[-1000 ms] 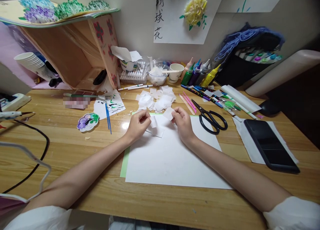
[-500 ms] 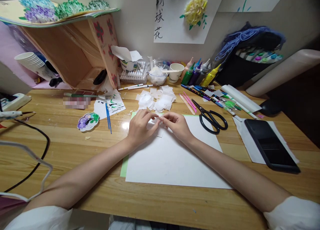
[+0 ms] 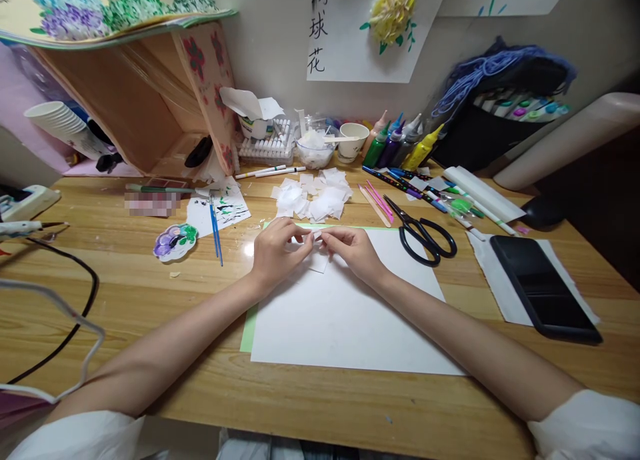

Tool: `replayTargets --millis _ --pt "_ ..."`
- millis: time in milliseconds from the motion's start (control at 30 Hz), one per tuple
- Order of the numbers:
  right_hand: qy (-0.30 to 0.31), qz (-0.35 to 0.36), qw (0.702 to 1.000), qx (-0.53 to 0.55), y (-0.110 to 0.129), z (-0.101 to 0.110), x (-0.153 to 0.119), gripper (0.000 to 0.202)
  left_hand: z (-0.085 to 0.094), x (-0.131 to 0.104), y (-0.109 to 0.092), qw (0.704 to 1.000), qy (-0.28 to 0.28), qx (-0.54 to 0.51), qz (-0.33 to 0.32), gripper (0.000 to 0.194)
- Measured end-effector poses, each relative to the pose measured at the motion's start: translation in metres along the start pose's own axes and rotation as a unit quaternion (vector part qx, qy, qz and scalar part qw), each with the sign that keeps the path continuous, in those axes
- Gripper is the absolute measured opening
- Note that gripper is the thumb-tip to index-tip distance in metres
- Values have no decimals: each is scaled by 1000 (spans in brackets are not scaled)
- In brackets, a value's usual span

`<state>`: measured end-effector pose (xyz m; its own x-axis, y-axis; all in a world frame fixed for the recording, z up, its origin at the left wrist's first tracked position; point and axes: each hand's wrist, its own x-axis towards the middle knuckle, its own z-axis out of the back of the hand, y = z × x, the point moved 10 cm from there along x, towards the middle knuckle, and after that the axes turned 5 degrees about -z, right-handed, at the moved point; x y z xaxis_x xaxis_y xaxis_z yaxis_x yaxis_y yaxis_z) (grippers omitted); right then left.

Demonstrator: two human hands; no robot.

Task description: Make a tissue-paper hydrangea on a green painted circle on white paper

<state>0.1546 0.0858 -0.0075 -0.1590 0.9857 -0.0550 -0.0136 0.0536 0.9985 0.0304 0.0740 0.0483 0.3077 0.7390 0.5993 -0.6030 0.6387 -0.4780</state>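
Observation:
My left hand (image 3: 281,252) and my right hand (image 3: 351,248) meet over the top part of a large white sheet of paper (image 3: 345,327). Between their fingertips is a small piece of white paper (image 3: 317,234), pinched from both sides. Another small white paper square (image 3: 319,265) lies on the sheet just under my fingers, partly covered by them. A green sheet (image 3: 249,333) shows along the left and top edges of the white one. Beyond my hands lies a loose pile of white paper squares (image 3: 327,203).
Black-handled scissors (image 3: 425,237) lie right of my hands, with a phone (image 3: 545,287) farther right. Left are blue brushes (image 3: 216,233) and a paint-smeared palette (image 3: 175,243). Paint bottles (image 3: 395,147), a paper cup (image 3: 353,142) and a bowl of white bits (image 3: 315,152) stand at the back.
My fingertips have shifted slightly, so more of the small paper piece shows between them. My arms stay nearly in place, and the view has tilted a little.

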Motion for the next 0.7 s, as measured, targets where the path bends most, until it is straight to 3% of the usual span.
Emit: replayTargets --millis 700 --pt "14 -8 1000 12 -3 -2 1 21 0 3 4 998 -6 -61 22 18"
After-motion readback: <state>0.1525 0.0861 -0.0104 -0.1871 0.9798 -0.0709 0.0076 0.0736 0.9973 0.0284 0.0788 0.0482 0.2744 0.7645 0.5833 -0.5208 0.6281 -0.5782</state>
